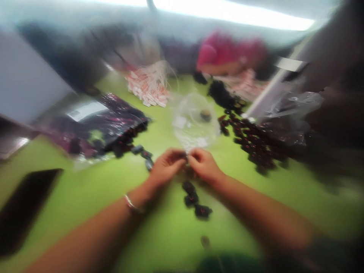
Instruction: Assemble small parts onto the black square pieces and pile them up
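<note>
My left hand (168, 163) and my right hand (205, 165) meet over the middle of the green table (159, 235). Both are closed, fingertips pinched together around a small dark piece (185, 156), mostly hidden and blurred. Just beyond them lies a clear plastic bag (189, 123) with a small dark item in it. Several black pieces with red marks (191, 197) lie in a short row below my hands. Close to my left hand are a few grey-black pieces (146, 154). A small round piece (205, 241) rests near the front edge.
Many dark pieces (256, 146) spread at the right beside crumpled clear plastic (295, 108). A filled plastic bag (93, 121) and a dark flat object (27, 208) are at the left. White-pink tags (149, 85) and a person in pink (218, 53) are farther back.
</note>
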`<state>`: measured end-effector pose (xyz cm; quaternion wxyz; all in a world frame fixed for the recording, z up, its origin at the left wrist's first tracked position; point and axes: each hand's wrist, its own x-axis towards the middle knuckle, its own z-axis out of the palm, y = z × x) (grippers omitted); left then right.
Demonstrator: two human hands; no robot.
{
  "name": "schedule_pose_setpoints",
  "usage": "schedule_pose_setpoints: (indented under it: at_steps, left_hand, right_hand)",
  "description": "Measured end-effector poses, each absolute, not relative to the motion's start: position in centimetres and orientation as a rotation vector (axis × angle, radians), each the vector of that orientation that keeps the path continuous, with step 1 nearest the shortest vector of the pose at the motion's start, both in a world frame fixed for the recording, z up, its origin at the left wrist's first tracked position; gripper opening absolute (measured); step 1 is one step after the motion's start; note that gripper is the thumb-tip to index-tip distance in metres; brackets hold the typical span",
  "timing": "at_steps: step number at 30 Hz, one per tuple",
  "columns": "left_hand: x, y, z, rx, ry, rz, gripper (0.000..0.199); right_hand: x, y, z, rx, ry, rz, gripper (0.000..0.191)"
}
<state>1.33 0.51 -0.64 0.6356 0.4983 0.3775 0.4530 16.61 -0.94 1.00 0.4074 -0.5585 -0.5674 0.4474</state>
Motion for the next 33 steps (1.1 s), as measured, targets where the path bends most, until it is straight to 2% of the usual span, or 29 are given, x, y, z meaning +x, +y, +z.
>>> schedule_pose_setpoints:
  at_steps: [5,11,18,21,24,27,29,33]
  left_hand:
    - [1.4,0.5,-0.7,1.147,0.878,1.023,0.027]
    - [1.4,0.7,-0.9,1.074,0.776,0.982,0.031]
    - [1.1,0.7,-1.2,1.186,0.807,0.957,0.029]
    - [0.9,0.6,-1.3,1.269,0.833,0.939,0.027]
    - [0.8,0.6,-1.6,1.350,0.875,0.936,0.027]
    - [0.8,0.5,-1.6,1.379,0.913,0.952,0.029]
    - [1.0,0.4,-1.4,1.310,0.918,0.978,0.030]
    - [1.4,0.5,-0.7,1.080,0.840,0.982,0.035]
  right_hand:
    - [16.4,-1.0,0.9,-1.421,-1.553,0.843,0.014]
    - [16.8,-1.4,1.8,-1.392,-1.266,1.332,0.019]
    - [17.2,-1.2,1.8,-1.398,-1.312,1.348,0.017]
    - [17.3,-1.0,1.6,-1.449,-1.467,1.154,0.012]
    - [17.1,-0.8,1.1,-1.442,-1.642,0.848,0.015]
    - [16.8,-0.7,0.8,-1.435,-1.710,0.701,0.017]
    - [16.7,-0.8,1.0,-1.429,-1.653,0.771,0.017]
    - [16.6,-1.3,1.9,-1.392,-1.357,1.226,0.016]
